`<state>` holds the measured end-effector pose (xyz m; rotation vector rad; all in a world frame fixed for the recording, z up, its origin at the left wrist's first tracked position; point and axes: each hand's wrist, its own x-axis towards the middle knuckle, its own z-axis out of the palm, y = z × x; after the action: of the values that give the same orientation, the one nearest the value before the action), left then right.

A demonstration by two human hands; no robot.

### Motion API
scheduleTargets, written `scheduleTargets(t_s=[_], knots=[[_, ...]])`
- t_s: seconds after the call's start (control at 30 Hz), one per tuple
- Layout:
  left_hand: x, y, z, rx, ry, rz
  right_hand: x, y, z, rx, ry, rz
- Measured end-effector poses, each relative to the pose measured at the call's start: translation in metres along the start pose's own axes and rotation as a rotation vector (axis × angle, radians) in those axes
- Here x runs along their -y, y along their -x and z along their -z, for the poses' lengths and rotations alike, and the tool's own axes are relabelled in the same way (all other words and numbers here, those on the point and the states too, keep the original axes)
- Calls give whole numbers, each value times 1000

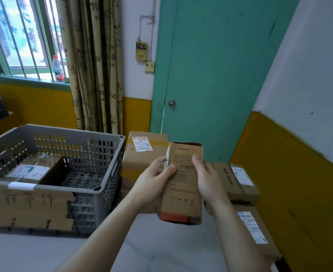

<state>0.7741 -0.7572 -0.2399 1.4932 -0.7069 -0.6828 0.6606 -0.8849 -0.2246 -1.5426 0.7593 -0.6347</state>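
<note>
both hands grip a small cardboard box (183, 185), left hand (153, 177) on its left edge, right hand (206, 179) on its right. i think a firm, level hold makes the label (187, 167) easy to read. the box is in the middle of the frame, between the hands, above the table (161, 244).

Bare forearms end in the left hand (152, 179) and right hand (207, 180) (nails cut short).
</note>
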Motion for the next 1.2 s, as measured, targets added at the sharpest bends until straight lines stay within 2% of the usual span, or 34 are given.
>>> scheduleTargets(t_s=[0.2, 0.27, 0.33, 0.47, 0.63, 0.73, 0.93, 1.0, 1.1, 1.2], knots=[[0, -3, 3, -154, 34, -24, -12, 8, 1, 199, -33, -35], [-2, -2, 5, -167, 50, -2, -17, 11, 0, 210, -22, -4], [-1, 0, 8, -81, 96, 31, -18, 12, 0, 194, -30, 11], [1, 6, 14, 196, 121, 63, -13, 9, 5, 176, -85, -21], [-1, 3, 14, 108, 161, 32, -14, 14, 5, 293, -17, -40], [0, 2, 16, 89, 172, 44, -14, 16, 4, 286, 18, -8], [-4, 12, 20, 210, 92, 49, -9, 17, 2, 285, -31, -69], [-5, 14, 19, 178, 75, 40, -8, 17, 2, 285, -26, -66], [-6, 11, 20, 32, 57, 89, -9, 19, 5, 293, -22, 10], [-5, 9, 24, 0, 82, 174, -11, 24, 8, 327, 107, 149]])
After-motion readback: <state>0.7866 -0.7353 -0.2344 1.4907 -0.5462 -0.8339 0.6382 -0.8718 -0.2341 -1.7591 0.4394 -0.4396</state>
